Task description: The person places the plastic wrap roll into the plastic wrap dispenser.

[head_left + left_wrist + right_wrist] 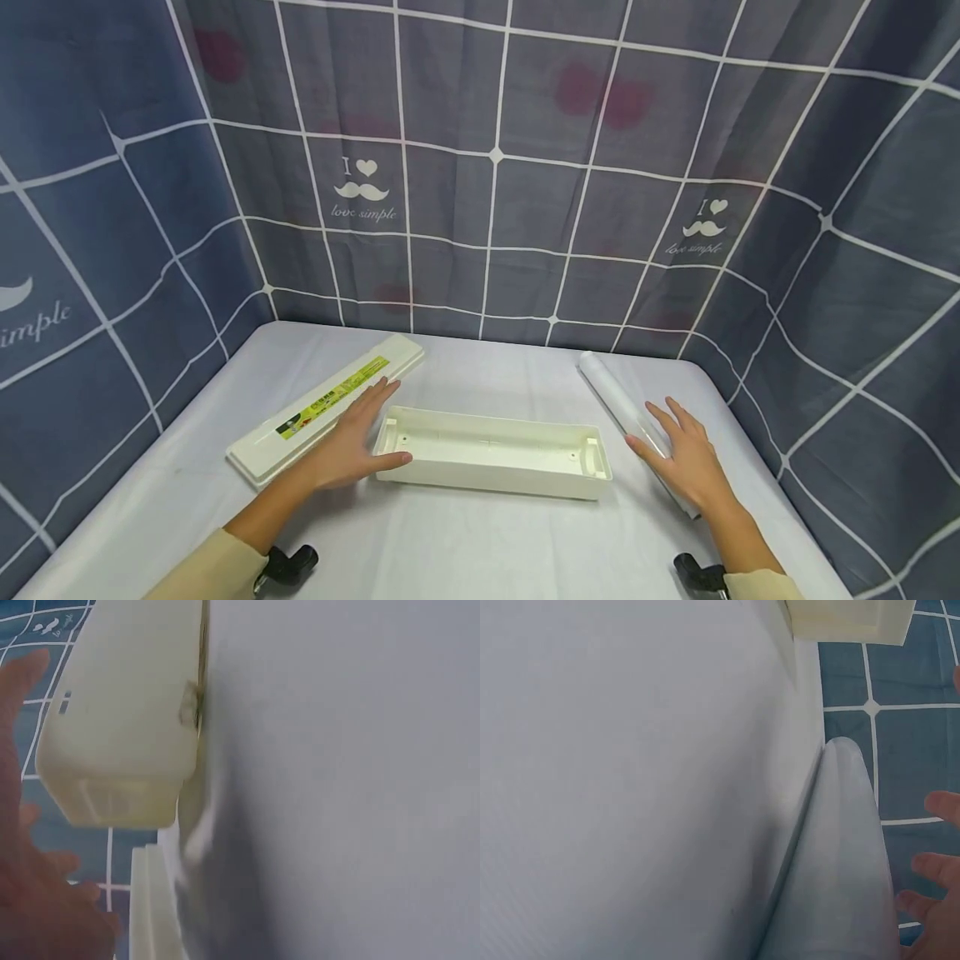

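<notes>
A long cream plastic box (495, 475), with its top uncovered, sits in the middle of the table. My left hand (347, 442) hovers by its left end, fingers spread, thumb overlapping the box's corner in the head view. Left of that hand a long cream lid (326, 408) with a green and yellow label lies at a slant. On the right lies a white roll of clear film (626, 408), also slanted. My right hand (688, 460) is over its near half with fingers spread, holding nothing. The left wrist view shows the box's end (120, 727); the right wrist view shows the roll (836, 862).
A white cloth covers the table (465, 550). Dark blue-grey curtains (450, 200) with white grid lines close off the back and both sides. A black wrist mount (291, 567) sits at the left cuff, another (699, 575) at the right.
</notes>
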